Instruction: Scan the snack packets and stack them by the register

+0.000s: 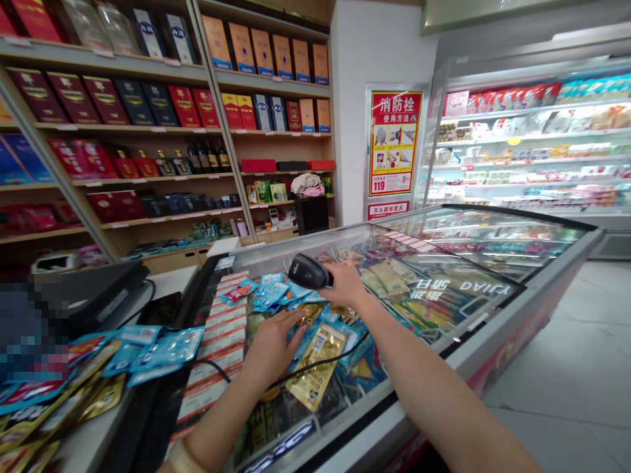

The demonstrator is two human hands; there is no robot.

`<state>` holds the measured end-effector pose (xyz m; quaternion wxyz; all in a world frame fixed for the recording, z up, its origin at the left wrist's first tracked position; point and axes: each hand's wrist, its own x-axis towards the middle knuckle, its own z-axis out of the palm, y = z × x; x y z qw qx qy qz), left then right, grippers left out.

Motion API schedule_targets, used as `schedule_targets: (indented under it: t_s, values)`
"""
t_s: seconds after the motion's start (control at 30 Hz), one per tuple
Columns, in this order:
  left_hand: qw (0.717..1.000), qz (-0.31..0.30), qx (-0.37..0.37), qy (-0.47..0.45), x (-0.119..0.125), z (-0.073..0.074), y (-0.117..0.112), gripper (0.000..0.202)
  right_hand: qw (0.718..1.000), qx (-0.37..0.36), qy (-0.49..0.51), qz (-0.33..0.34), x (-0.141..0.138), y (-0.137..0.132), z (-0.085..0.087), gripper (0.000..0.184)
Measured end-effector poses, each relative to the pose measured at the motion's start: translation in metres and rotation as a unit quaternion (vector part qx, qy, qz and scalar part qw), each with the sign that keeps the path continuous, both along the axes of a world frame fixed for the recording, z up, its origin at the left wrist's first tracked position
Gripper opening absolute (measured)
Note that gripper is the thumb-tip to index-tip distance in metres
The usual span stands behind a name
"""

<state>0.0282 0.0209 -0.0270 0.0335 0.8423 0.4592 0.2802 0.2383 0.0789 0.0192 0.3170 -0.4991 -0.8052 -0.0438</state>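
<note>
Wooden shelves of boxed liquor (148, 98) line the shop's back wall. On the counter's left edge lies a loose heap of blue and gold foil sachets (123, 358). More sachets (315, 348) lie spread on the glass-topped chest freezer (493, 263). Left hand (271, 345) rests on them, fingers flat and spread, pinning them steady. Right hand (348, 284) grips the black corded barcode scanner (308, 270), aimed downward over the packets.

A chest freezer (493, 315) with a sliding glass lid carries a loose heap of snack packets: blue packets (273, 292) just beyond the left hand (271, 345), a gold packet (315, 364) just right of it. A strip of price labels (221, 341) lies left of that hand. Farther left, the desk (83, 440) carries more blue and gold packets (148, 351).
</note>
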Motion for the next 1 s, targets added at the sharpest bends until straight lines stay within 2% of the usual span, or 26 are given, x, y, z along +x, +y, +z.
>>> schedule_targets:
  t_s: [0.17, 0.33, 0.53, 0.67, 0.77, 0.9, 1.0]
  values:
    - [0.997, 0.072, 0.006, -0.03, 0.001, -0.007, 0.0, 0.034, 1.0, -0.005, -0.008, -0.001, 0.0, 0.001, -0.002, 0.026]
    - [0.997, 0.046, -0.028, -0.054, -0.003, -0.015, 0.003, 0.037, 1.0, -0.015, -0.012, -0.01, 0.002, 0.002, -0.005, 0.024]
    - [0.975, 0.109, -0.077, -0.175, -0.002, -0.01, 0.008, 0.028, 1.0, -0.018, -0.022, -0.011, 0.001, 0.001, -0.005, 0.025]
    - [0.952, 0.144, -0.142, -0.228, -0.001, -0.007, 0.007, 0.028, 0.999, -0.019, -0.023, -0.019, 0.0, -0.002, -0.003, 0.024]
    - [0.958, 0.138, -0.142, -0.208, 0.001, -0.005, 0.004, 0.039, 0.999, -0.022, -0.021, -0.014, -0.001, -0.003, -0.003, 0.026]
    - [0.972, 0.102, -0.129, -0.169, 0.004, 0.0, 0.0, 0.034, 1.0, -0.025, -0.019, -0.002, -0.002, -0.005, -0.003, 0.028]
    - [0.954, 0.145, -0.167, -0.204, 0.002, 0.002, 0.0, 0.03, 1.0, -0.023, -0.017, -0.002, -0.002, -0.005, -0.003, 0.03]
